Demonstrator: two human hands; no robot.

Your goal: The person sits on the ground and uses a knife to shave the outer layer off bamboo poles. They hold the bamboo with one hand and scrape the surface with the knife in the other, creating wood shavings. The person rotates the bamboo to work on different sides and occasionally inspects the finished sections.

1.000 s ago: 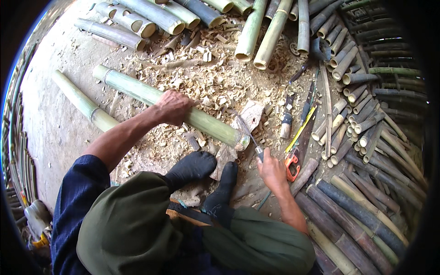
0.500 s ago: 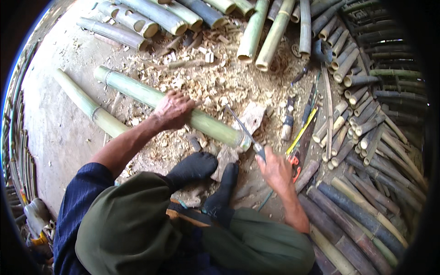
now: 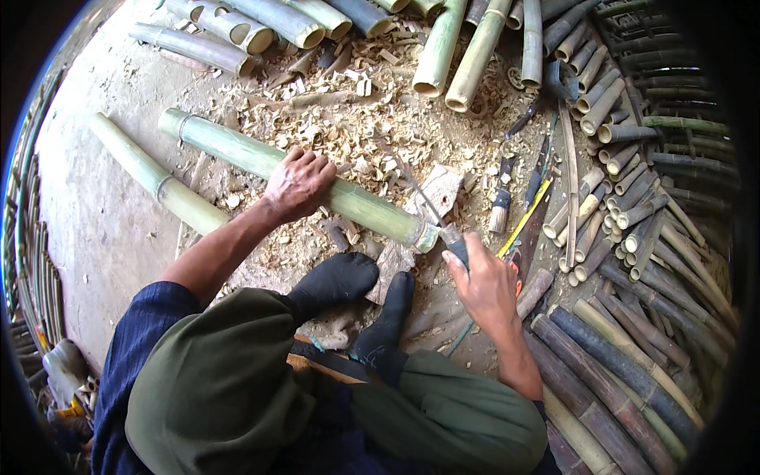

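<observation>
My left hand (image 3: 301,185) is wrapped over the middle of a thick green bamboo pole (image 3: 370,211), which lies slanting from the far left down to the near right. My right hand (image 3: 486,283) grips the dark handle of a knife (image 3: 454,241). Its narrow blade points up and away, close by the pole's near right end; whether it touches the bamboo cannot be made out. That end looks pale and trimmed around its rim. Under it sits a rough wooden block (image 3: 440,190). My feet in dark socks are just below the pole.
Another green bamboo length (image 3: 164,187) lies to the left. Pale shavings (image 3: 348,134) cover the ground beyond the pole. Cut bamboo is stacked at the back and along the right (image 3: 613,372). Near my right hand lie a yellow measuring strip (image 3: 526,218) and a wooden-handled tool (image 3: 500,207).
My right hand has shifted slightly right, and the knife blade now stands steeper and blurred. The pole has barely moved; my left hand keeps its hold.
</observation>
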